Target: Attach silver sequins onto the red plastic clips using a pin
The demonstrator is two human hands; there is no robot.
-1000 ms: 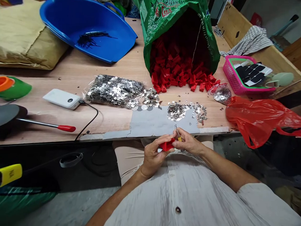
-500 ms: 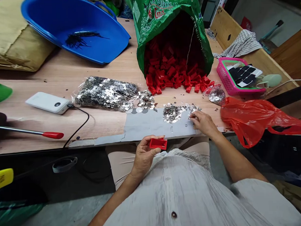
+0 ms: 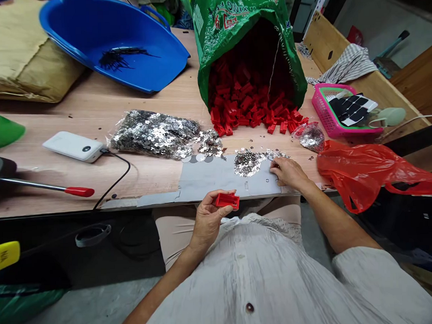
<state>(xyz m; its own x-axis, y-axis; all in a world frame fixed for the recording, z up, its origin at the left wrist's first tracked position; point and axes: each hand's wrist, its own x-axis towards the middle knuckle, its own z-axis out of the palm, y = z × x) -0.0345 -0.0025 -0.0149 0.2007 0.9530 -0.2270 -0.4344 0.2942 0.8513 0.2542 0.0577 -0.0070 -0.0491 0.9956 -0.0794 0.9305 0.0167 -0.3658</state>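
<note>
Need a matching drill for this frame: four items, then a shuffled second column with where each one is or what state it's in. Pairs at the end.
Items
1. red plastic piece
2. blue basin
3. pink basket
4. green sack

Place or state
A. on its side, red pieces spilling from its mouth
B. pinched in the left hand, above the lap
C. far left of the table, black bits inside
D. right end of the table, behind the red plastic bag

Pairs: 1-B, 2-C, 3-D, 4-A

Two hands (image 3: pixel 208 218) (image 3: pixel 288 171), one blue basin (image 3: pixel 87 29), one green sack (image 3: pixel 232 24).
</note>
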